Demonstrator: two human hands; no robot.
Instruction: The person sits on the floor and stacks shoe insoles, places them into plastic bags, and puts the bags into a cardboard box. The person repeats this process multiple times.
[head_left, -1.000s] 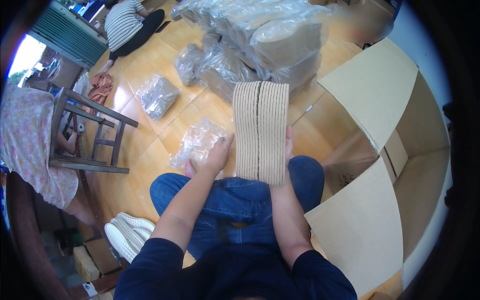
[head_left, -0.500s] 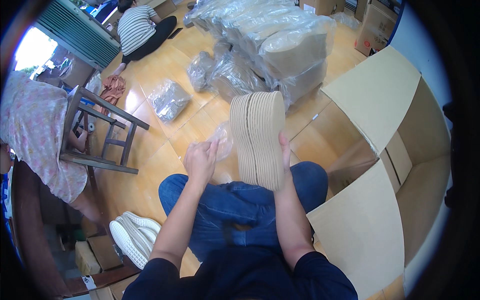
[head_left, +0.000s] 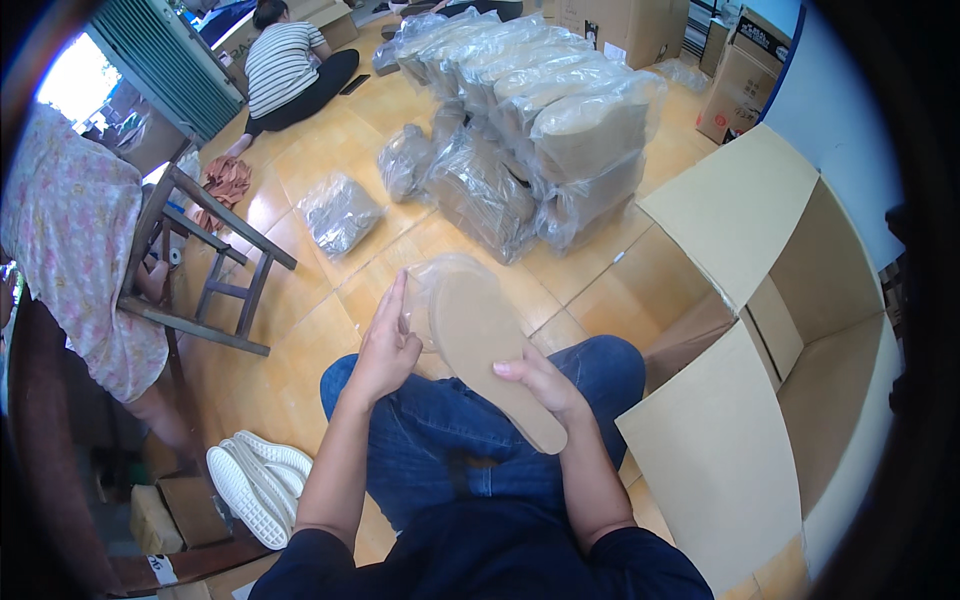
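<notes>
Hands hold a stack of flat, tan insoles (head_left: 490, 350) above the person's lap, over blue denim jeans (head_left: 470, 440). The insoles are foot-shaped, matte and fibrous like pressed board, with a rounded toe pointing far and a narrower heel pointing near. The right hand (head_left: 535, 385) grips the stack from below near the heel, its fingers (head_left: 520, 370) clamped on the edge. The left hand (head_left: 388, 345) stands upright at the stack's left side, fingers together and straight, flat against a crinkled clear plastic bag (head_left: 425, 290) that lies behind the toe end.

On the right, a large open cardboard box (head_left: 800, 330) lies on its side, with smooth brown flaps spread wide. On the far side, a heap of insole bundles (head_left: 540, 130) wrapped in glossy clear plastic rests on the shiny yellow tiled floor (head_left: 320, 330), with two smaller wrapped bundles just left of it. At left, a dark wooden stool (head_left: 215, 270) stands by a person in floral cloth. A pair of white ribbed-soled shoes (head_left: 255, 485) lies near left. Far left, another person in a striped top sits on the floor.
</notes>
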